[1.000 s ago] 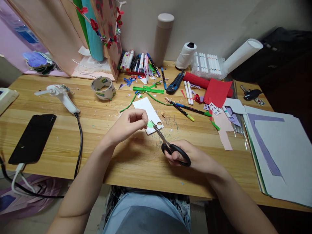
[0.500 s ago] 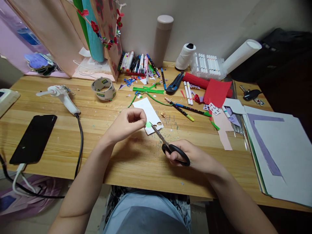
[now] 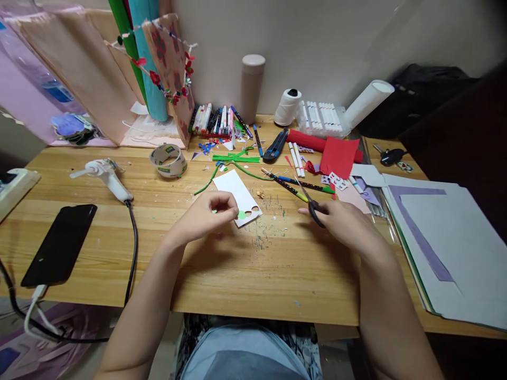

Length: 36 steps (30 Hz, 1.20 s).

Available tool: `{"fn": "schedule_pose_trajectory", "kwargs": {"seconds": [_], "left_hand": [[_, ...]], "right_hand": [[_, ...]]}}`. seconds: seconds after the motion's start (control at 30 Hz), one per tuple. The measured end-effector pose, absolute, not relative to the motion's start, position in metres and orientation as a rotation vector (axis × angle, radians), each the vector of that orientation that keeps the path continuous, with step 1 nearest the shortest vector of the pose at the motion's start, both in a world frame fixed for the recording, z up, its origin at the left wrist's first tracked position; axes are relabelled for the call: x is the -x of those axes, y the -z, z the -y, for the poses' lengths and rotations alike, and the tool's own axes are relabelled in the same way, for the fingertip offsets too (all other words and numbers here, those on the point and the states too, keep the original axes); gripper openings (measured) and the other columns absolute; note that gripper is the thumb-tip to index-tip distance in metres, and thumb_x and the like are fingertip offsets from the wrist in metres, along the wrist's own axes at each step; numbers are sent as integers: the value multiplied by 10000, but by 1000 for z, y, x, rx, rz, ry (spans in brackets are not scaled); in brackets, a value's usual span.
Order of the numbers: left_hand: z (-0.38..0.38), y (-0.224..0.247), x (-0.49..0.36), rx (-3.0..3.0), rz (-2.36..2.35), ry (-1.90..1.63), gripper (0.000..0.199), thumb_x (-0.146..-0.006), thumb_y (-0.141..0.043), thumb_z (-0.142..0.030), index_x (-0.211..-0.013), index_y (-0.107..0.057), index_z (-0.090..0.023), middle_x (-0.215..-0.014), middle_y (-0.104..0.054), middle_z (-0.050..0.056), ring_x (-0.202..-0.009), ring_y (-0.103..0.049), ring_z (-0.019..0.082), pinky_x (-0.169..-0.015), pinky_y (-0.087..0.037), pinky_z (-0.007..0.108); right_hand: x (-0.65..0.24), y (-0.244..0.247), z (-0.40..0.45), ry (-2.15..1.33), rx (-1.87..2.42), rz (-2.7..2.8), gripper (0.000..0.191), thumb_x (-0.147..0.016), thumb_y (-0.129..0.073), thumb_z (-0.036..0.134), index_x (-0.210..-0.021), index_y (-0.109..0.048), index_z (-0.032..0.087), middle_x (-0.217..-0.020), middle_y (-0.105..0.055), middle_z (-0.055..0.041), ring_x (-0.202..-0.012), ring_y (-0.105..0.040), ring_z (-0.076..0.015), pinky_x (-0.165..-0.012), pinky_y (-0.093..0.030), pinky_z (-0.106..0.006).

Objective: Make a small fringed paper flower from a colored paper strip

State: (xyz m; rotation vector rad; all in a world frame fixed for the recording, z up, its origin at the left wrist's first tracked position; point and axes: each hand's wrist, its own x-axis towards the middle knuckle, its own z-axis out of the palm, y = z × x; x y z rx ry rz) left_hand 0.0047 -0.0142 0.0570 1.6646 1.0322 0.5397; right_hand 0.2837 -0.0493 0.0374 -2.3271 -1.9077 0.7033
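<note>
Between the thumb and fingertips of my left hand (image 3: 208, 214) is a small light-green paper piece (image 3: 241, 215). This hand is closed in a pinch above the near-left part of a white card (image 3: 237, 190), which has round cutouts along its lower edge. Farther right, my right hand (image 3: 344, 221) is closed around the black handles of a pair of scissors (image 3: 315, 208). The blades point up and left, toward the dotted pens (image 3: 289, 188). How the fingers sit in the loops is partly hidden.
A tape roll (image 3: 168, 160), a white glue gun (image 3: 111, 179) and a phone (image 3: 61, 243) lie on the left. Behind the card are green strips (image 3: 235, 158), a box cutter (image 3: 275, 146) and red paper (image 3: 339, 157). Stacked paper sheets (image 3: 447, 227) cover the right side.
My right hand has carried the scissors away from the green paper piece, to the right and farther back. The left hand stays pinched near the card. The view has shifted slightly.
</note>
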Motion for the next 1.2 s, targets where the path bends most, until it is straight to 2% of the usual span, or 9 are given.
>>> {"fn": "schedule_pose_trajectory", "kwargs": {"seconds": [0.1, 0.3, 0.5, 0.67, 0.83, 0.97, 1.1, 1.2], "left_hand": [[17, -50, -8, -1744, -1025, -374, 137, -721, -497, -207, -619, -557, -139, -563, -464, -35, -548, -387, 84, -525, -289, 206], [25, -28, -23, -1898, -980, -213, 167, -749, -496, -244, -681, -611, -143, -593, -522, -24, -567, -434, 93, -522, -296, 203], [40, -20, -42, -2099, -986, -183, 198, -789, -505, -273, -736, -663, -166, -678, -624, 8, -617, -518, 115, -550, -322, 215], [43, -21, -49, -2243, -1081, -267, 190, -817, -516, -280, -778, -672, -180, -788, -674, 32, -703, -570, 143, -601, -354, 235], [35, -33, -15, -2117, -1395, -636, 226, -852, -460, -283, -843, -663, -184, -851, -674, 39, -768, -580, 161, -688, -406, 263], [41, -32, 52, -1681, -1995, -1057, 314, -844, -442, -350, -1007, -626, -155, -993, -634, 94, -838, -583, 196, -759, -454, 308], [54, -16, 117, -1472, -2416, -851, 465, -810, -467, -394, -1143, -546, -79, -1096, -565, 178, -1003, -560, 267, -939, -400, 412], [53, -6, 145, -1393, -2478, -697, 529, -816, -462, -387, -1196, -484, -20, -1172, -520, 242, -1119, -514, 295, -979, -370, 413]], "right_hand": [[-293, -35, 47, -498, 2539, 1946, 407, -785, -495, 549, -728, -639, 173, -711, -633, -106, -623, -540, -222, -513, -272, -277], [-300, -37, 45, -357, 2637, 1870, 185, -738, -590, 364, -782, -683, 210, -787, -686, -85, -705, -608, -243, -508, -285, -277], [-310, -31, 44, -285, 2629, 1788, 260, -689, -641, 315, -917, -723, 222, -906, -712, -119, -828, -639, -313, -527, -328, -303], [-311, -31, 42, -261, 2632, 1705, 285, -735, -605, 357, -937, -719, 191, -947, -711, -146, -865, -639, -333, -559, -361, -323], [-291, -27, 40, -140, 2392, 1654, 285, -842, -476, 367, -912, -697, 201, -885, -717, -121, -792, -645, -295, -578, -372, -323], [-248, -23, 38, -396, 1866, 1896, 265, -875, -441, 346, -859, -661, 199, -842, -711, -65, -741, -634, -217, -620, -400, -292], [-185, -24, 28, -797, 1421, 2158, 239, -888, -433, 321, -859, -641, 207, -821, -700, -35, -722, -620, -176, -629, -412, -266], [-118, -24, 9, -997, 1226, 2180, 198, -874, -467, 296, -953, -623, 203, -911, -698, -40, -788, -625, -164, -669, -434, -255]]}}
